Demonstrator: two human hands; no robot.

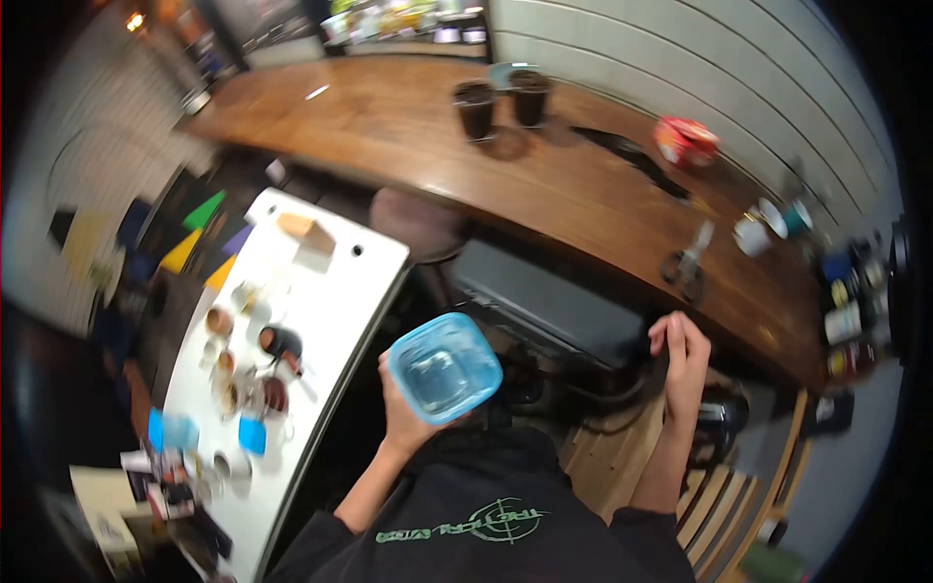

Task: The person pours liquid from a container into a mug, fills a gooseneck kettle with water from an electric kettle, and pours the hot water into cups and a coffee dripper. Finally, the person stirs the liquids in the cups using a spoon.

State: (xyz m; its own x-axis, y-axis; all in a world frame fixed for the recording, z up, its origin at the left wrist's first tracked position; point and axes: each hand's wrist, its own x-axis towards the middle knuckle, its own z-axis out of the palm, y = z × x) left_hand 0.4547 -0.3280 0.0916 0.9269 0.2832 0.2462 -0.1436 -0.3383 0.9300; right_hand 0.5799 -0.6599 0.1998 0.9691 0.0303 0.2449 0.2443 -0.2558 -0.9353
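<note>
My left hand (405,416) is wrapped around the side of a square, clear plastic container (444,369) with a light blue rim. I look down through its open top, and the inside looks clear and shiny; whether liquid is in it I cannot tell. My right hand (682,352) is raised near the wooden counter's front edge, its fingers loosely bent and slightly apart, with nothing visible in them. Closest to it on the counter lies a pair of scissors (689,264) with dark handles.
The wooden counter (389,131) holds two dark-filled glasses (476,110), a red packet (686,142) and tipped cups (754,229). A white table (335,282) at left carries cups, a wooden block (306,233) and blue containers. A dark grey case (549,291) sits below the counter.
</note>
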